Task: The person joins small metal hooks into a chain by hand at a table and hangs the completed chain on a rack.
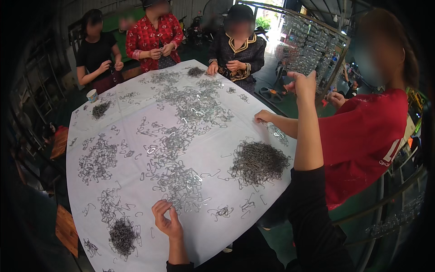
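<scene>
Head view: left hand (166,221) fingers narrow, touching wire hooks (183,183); right hand (302,85) raised, fingers' grip unclear.

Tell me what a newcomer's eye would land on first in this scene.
The big white-covered table strewn all over with bent metal wire hooks, including a dense dark heap near its right edge. The wearer's left hand rests at the near edge on a cluster of hooks, while the right hand is raised high above the far right side. Other people stand around the table, the nearest in a red shirt at right.
</scene>
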`<control>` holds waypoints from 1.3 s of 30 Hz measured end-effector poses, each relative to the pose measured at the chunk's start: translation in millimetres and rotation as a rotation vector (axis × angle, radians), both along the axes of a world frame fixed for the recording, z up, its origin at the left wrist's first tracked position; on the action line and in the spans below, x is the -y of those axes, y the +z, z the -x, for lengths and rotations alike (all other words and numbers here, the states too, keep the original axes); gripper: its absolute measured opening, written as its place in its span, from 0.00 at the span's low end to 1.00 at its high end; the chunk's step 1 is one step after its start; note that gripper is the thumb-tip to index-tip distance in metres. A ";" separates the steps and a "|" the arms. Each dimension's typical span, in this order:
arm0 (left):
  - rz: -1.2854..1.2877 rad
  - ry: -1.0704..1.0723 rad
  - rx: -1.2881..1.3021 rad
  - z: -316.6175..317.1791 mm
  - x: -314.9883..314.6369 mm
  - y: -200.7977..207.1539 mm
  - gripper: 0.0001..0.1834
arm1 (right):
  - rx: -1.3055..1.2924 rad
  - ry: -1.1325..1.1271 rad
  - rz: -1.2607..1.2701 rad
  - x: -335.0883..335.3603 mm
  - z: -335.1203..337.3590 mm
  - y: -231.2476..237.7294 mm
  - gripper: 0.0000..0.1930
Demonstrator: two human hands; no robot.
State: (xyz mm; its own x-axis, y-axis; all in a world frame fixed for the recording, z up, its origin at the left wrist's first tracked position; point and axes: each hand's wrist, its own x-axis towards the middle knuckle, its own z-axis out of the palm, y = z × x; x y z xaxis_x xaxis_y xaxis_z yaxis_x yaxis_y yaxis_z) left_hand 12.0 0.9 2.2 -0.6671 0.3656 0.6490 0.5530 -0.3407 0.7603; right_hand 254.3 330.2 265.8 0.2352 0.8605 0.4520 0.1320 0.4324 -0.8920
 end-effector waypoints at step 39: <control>0.076 -0.001 0.002 10.9 1.5 -23.2 0.04 | 0.619 0.268 -0.860 125.4 67.3 -8.9 0.12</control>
